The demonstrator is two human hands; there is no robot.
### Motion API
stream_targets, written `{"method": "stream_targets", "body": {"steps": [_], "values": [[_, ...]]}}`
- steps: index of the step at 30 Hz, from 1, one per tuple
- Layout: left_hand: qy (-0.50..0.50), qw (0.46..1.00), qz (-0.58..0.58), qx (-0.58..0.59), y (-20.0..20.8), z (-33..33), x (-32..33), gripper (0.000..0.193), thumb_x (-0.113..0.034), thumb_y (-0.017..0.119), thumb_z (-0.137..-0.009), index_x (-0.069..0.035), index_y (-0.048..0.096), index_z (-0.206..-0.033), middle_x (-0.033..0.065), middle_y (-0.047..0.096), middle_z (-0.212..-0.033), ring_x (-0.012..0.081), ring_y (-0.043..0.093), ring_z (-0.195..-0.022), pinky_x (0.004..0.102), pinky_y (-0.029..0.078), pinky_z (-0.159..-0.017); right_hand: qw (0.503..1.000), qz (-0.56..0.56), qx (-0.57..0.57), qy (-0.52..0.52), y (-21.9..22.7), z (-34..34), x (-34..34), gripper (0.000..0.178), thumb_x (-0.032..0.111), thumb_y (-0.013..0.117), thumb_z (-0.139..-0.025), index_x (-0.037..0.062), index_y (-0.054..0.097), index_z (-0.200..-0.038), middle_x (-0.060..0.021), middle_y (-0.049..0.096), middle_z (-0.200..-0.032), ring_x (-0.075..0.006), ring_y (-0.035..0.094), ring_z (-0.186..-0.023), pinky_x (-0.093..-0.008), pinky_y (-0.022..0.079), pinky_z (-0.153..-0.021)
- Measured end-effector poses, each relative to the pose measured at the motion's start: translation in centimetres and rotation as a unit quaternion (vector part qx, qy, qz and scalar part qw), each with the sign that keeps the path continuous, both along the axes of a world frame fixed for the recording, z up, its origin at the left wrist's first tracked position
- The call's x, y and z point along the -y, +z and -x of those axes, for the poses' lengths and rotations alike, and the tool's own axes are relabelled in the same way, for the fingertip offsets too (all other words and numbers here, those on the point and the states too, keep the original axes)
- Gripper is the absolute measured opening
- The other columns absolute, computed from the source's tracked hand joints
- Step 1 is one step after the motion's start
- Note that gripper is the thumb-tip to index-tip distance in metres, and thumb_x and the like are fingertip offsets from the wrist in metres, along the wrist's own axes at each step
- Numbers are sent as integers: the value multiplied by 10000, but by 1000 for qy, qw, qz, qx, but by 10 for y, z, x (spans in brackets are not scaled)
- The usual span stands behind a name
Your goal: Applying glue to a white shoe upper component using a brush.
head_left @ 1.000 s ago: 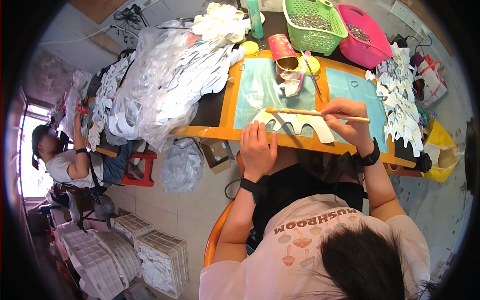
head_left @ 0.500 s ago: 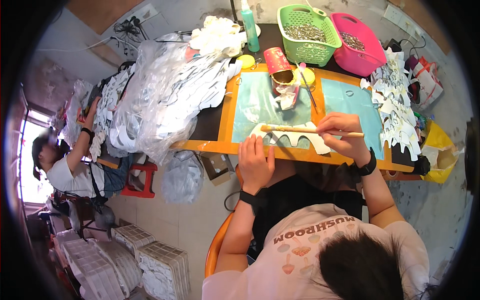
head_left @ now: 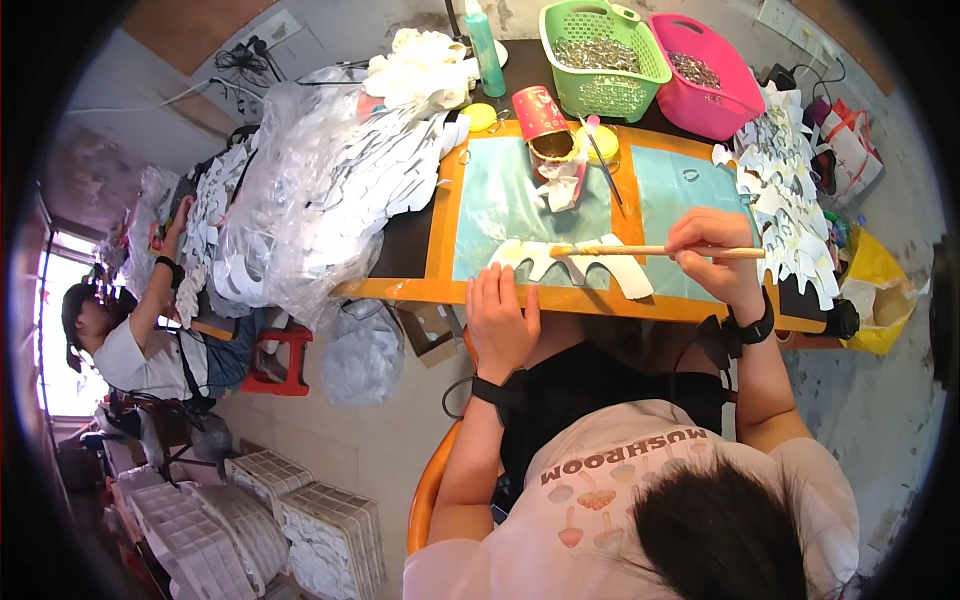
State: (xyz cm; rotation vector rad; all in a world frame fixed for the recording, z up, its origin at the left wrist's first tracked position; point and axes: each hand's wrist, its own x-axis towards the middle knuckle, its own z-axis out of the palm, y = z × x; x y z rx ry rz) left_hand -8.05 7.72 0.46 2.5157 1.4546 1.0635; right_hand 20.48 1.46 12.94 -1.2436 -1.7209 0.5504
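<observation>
A white scalloped cut-out piece lies near the front edge of the table, partly over a blue-green sheet. My left hand rests flat at its left end, fingers stretched out and pressing on it. Between the fingers of my right hand is a long wooden-handled brush, held nearly level. Its bristle end touches or hovers just over the piece's upper edge, left of the middle; which of the two I cannot tell. Beyond the piece stands a tilted red cup, with crumpled tissue below its mouth.
White cut pieces heap up at left beside clear plastic; more pieces stack at right. Green and pink baskets hold small metal parts. A thin brush leans by a yellow lid. Another person works at far left.
The brush and my right hand have moved right along the white piece. My left hand stays at the piece's left end. The whole view has shifted slightly.
</observation>
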Motion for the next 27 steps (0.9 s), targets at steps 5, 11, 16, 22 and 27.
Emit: {"method": "stream_targets", "body": {"steps": [5,11,16,22,27], "values": [[-8,1000,20,-5,-1,-1,2,411,-228,663,-882,47,589,-1178,211,594,-1223,377,540,-1182,522,391,-1057,999,-37,-4,8,-4,25,-10,86,-9,627,-691,-31,663,-765,-130,670,-768,-209,638,-657,-278,491,-599],[-7,1000,9,4,-2,-2,3,379,-202,668,-875,38,597,-1160,221,596,-1203,397,557,-1137,495,410,-1037,999,18,-6,-33,2,-16,10,101,-7,621,-686,-44,662,-771,-127,664,-754,-196,636,-655,-282,496,-597],[-12,1000,4,6,1,-3,2,356,-172,676,-864,41,605,-1141,235,599,-1182,413,563,-1112,476,423,-1023,1000,-6,-21,4,-3,6,2,103,-19,618,-699,-38,670,-785,-115,673,-763,-190,648,-698,-285,498,-602],[-9,1000,5,4,3,-3,3,352,-162,682,-860,43,607,-1136,233,602,-1175,416,566,-1107,483,425,-1022,998,-5,-44,-39,-3,-47,29,107,-34,609,-714,-41,676,-797,-118,667,-771,-157,625,-674,-256,472,-579],[-16,1000,8,3,0,-4,2,355,-159,684,-862,38,605,-1146,228,603,-1182,413,568,-1110,486,426,-1022,997,-25,-67,-7,-10,-30,20,89,-32,623,-735,-42,680,-803,-126,671,-788,-169,634,-691,-261,482,-598]]}}
